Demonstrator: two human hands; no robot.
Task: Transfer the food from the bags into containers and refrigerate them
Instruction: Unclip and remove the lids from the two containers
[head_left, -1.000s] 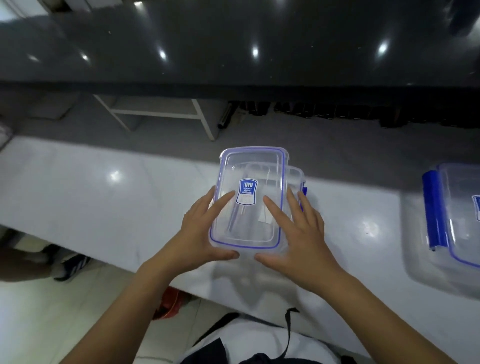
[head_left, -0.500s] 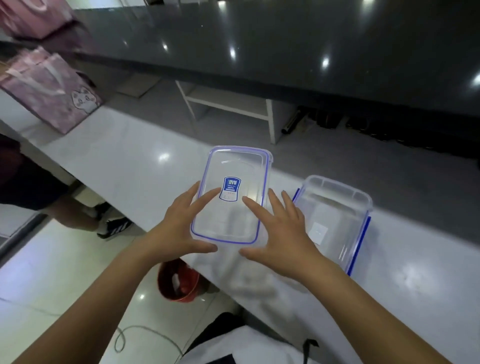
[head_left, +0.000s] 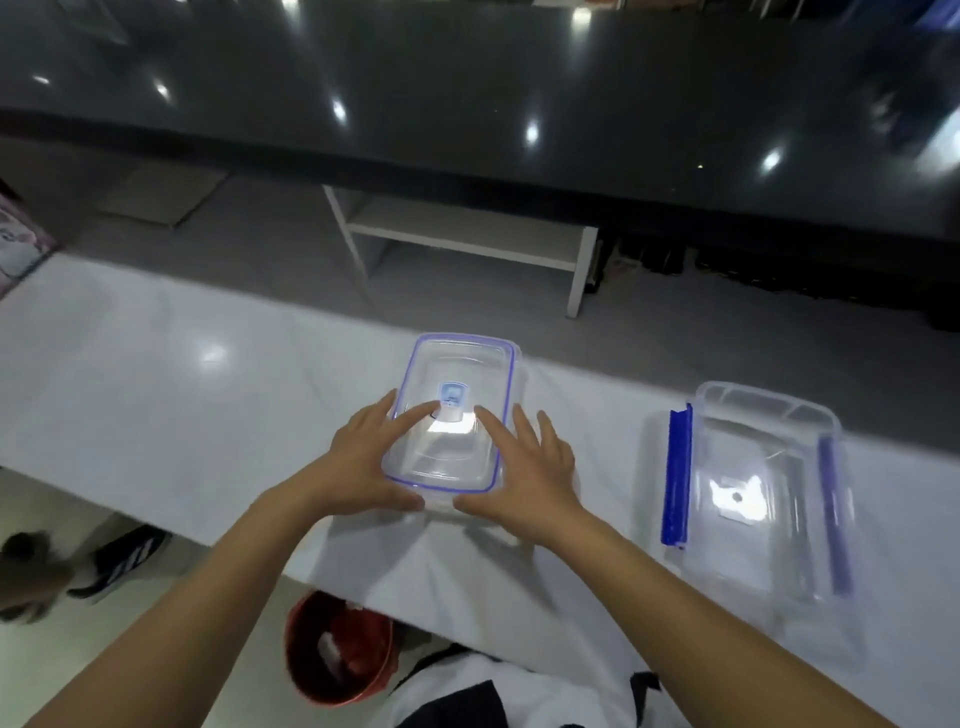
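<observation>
Lid and base now sit farther apart than half a second ago.
Both hands — left hand (head_left: 358, 457) and right hand (head_left: 524, 467) — hold the clear lid (head_left: 452, 413) with fingers spread on the white counter (head_left: 156, 364); the open container (head_left: 753, 488) lies well to the right.

Both forearms are bare, without sleeves, watch or rings. The left hand (head_left: 363, 462) and right hand (head_left: 530, 473) wear no gloves. Below, a white garment (head_left: 467, 691) with black parts, perhaps straps.
</observation>
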